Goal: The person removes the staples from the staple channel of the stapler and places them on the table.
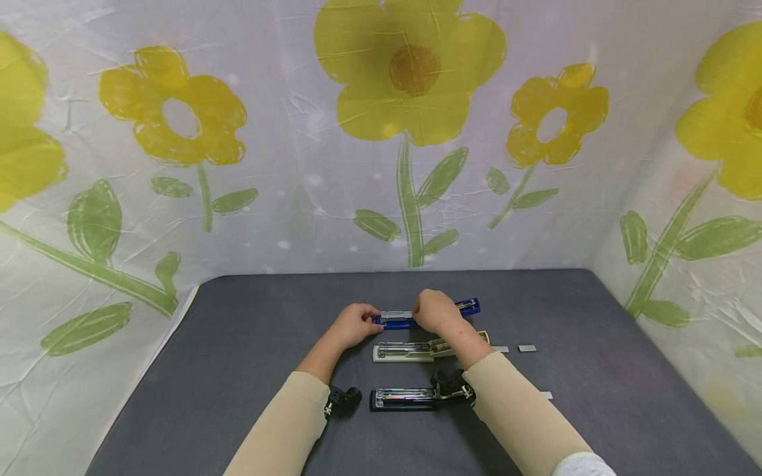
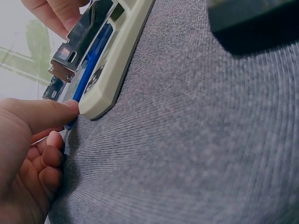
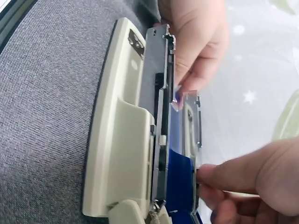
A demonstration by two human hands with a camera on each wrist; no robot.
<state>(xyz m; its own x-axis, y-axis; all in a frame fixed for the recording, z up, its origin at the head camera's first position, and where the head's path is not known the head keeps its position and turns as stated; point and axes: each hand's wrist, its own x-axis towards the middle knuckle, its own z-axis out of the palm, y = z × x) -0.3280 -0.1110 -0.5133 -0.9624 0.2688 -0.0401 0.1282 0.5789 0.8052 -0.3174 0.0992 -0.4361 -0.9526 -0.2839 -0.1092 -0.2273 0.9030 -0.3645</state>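
Observation:
Farthest back of three opened staplers is the blue stapler, its top arm swung out to the right. My left hand pinches its left end; in the left wrist view the thumb presses on the blue tip, with the other fingers curled below. Over the blue stapler's middle is my right hand. In the right wrist view its thumb and fingers pinch at the side of the blue body, beside the metal rail. Nearer lies a cream stapler, also opened, its metal rail raised in both wrist views.
A black stapler lies opened nearest to me, partly under the right wrist camera. Small staple strips lie right of the staplers, one partly behind my right sleeve. A flowered cloth wall borders the dark grey table.

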